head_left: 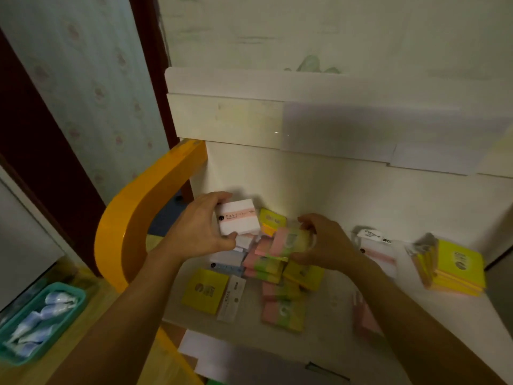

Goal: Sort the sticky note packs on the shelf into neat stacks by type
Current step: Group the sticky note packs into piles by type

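- The white pack [238, 220], a square block with a pale pink band and dark print across its face, sits in the left grip [200, 232]: thumb under its lower edge, fingers curled over its top-left corner, held above the back left of the shelf [472, 323].
- The striped pack [291, 243], a flat rectangle in glossy wrap with pink, green and yellow strips, is pinched in the right grip [323, 243], fingers on its far end and thumb below; it hangs just right of the white pack, above the heap.
- Directly below both grips lies a loose heap of striped packs [263, 266], overlapping and askew; at least four more show, the nearest one [283, 315] lying flat toward the front edge.
- Between the two grips, at the back wall, a small yellow pack [272, 220] leans tilted.
- Below the left grip lie a pale blue-grey pack [226, 262], a flat yellow square pack [205, 294] with a dark round mark, and a narrow white strip pack [231, 300] touching its right edge.
- Under the right wrist another yellow pack [304, 275] pokes out.
- Right of the right grip stand white pink-banded packs [377, 252], count unclear, and further right a neat stack of yellow packs [455, 269].
- The shelf is smooth, pale and matt.
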Demonstrator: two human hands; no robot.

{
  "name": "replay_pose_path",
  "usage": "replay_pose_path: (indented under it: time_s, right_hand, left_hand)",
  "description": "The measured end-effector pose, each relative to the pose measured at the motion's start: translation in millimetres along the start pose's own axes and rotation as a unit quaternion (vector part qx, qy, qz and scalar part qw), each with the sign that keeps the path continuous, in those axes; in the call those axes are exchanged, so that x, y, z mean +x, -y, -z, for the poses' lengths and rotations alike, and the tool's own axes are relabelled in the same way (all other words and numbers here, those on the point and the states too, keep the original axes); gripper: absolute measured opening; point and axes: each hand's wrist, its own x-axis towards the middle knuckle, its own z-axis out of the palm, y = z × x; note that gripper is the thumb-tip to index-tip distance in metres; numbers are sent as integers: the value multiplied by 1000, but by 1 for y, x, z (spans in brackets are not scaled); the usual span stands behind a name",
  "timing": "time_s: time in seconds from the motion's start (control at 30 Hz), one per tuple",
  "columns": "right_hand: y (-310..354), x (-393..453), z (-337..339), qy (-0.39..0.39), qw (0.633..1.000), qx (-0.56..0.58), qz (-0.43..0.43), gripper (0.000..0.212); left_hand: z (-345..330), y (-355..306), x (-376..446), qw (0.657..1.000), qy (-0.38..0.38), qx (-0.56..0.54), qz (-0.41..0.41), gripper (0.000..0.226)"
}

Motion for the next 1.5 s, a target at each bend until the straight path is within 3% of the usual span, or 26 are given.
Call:
replay_pose_path:
  time_s: [0.2,0.3,0.47,0.83,1.13,1.5]
  right_hand:
    - [-9,-48,66,-61,996,8,65,92]
    - [-23,-80,94,-111,992,20,59,87]
    - [-59,-137,119,-150,988,21,14,79]
    - [-92,-182,95,-135,990,39,-10,70]
    - [-109,-178,50,-58,997,32,-37,68]
    - [-112,-181,53,-60,996,47,-44,82]
  left_hand:
    - [-7,-31,10,995,21,-25,-94,80]
    - [-19,-50,11,989,40,-46,-132,83]
    - [-53,-75,13,986,73,-79,-128,87]
    - [-95,-108,17,970,131,-116,-171,92]
    - [-104,-108,18,968,139,-106,-178,91]
    - [-155,-147,61,955,137,-103,-243,87]
